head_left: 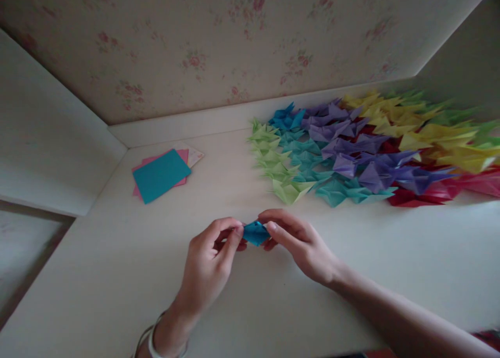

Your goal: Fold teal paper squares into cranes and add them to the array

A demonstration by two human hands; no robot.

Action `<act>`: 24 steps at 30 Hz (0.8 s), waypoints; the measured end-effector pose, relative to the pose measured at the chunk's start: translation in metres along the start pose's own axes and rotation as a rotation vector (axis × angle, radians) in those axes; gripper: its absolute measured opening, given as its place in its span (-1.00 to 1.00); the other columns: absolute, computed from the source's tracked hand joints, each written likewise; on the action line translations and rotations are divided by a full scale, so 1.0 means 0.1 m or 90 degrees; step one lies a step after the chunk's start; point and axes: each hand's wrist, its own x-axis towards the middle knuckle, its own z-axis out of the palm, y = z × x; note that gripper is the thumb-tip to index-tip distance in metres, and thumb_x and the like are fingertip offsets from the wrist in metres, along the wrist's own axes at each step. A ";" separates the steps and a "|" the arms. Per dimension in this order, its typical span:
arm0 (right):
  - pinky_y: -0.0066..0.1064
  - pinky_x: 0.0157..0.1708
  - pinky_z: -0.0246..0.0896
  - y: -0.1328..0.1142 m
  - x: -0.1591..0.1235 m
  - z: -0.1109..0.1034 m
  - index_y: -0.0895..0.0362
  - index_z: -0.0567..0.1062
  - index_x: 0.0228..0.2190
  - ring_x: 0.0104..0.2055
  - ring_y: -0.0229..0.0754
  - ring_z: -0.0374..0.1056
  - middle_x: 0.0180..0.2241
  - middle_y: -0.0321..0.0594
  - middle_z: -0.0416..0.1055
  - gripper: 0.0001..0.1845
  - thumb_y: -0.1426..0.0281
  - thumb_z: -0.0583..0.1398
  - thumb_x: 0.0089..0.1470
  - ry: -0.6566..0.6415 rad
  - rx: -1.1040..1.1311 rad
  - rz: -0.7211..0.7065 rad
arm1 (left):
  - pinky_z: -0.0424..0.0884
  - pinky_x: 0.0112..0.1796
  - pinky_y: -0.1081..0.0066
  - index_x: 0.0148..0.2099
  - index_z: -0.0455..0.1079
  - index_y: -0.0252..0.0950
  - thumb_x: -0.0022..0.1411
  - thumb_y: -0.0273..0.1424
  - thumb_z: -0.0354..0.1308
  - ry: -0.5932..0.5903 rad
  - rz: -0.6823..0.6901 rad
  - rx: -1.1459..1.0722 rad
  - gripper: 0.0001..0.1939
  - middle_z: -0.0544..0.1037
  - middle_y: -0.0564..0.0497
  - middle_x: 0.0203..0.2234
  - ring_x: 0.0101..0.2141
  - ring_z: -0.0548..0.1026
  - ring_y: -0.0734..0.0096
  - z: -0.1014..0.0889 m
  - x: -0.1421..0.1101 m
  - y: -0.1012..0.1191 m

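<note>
**Small blue fold pinched between two hands**

Take the folded blue paper (255, 233) as the clock's centre. The left hand (209, 267) pinches its nine o'clock end between thumb and fingers; the right hand (308, 246) grips the three o'clock end, thumb on the near side. Holding opposite ends probably keeps so small a piece steady and spreads the pull, leaving its middle uncovered. The fingers look bent rather than clenched, perhaps to spare the creases.

At ten o'clock, flat sheets (161, 176) lie stacked, blue over pink, fanned slightly; that likely keeps them flat and within the left hand's reach. From about one to three o'clock, folded paper shapes (378, 176) crowd the white table (242, 316) in bands of green, teal, purple, yellow and red, seemingly grouped by colour, apart from the hands.
</note>
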 end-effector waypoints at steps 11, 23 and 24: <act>-0.37 -0.30 0.37 0.08 -0.02 0.02 0.11 0.46 -0.24 -0.30 -0.19 0.45 -0.23 -0.17 0.52 -0.86 0.32 0.23 0.18 0.014 -0.027 -0.032 | 0.59 -0.28 0.44 -0.11 0.50 -0.20 0.33 -0.37 0.14 -0.067 0.044 0.014 -0.86 0.48 -0.03 -0.08 -0.22 0.57 0.35 0.01 0.04 -0.01; -0.39 -0.25 0.39 0.07 0.03 0.01 0.09 0.62 -0.31 -0.13 -0.12 0.45 -0.15 -0.12 0.51 -0.87 0.35 0.24 0.19 0.021 -0.195 -0.169 | 0.50 -0.45 0.52 -0.20 0.54 -0.23 0.30 -0.39 0.16 -0.069 0.085 0.085 -0.87 0.53 -0.07 -0.18 -0.41 0.53 0.42 0.02 0.05 -0.05; -0.37 -0.21 0.39 0.08 0.03 0.01 0.09 0.63 -0.32 -0.12 -0.12 0.45 -0.15 -0.11 0.51 -0.86 0.36 0.24 0.19 0.039 -0.203 -0.178 | 0.48 -0.49 0.53 -0.21 0.55 -0.23 0.30 -0.38 0.16 -0.063 0.079 0.084 -0.87 0.52 -0.06 -0.20 -0.44 0.52 0.45 0.01 0.05 -0.06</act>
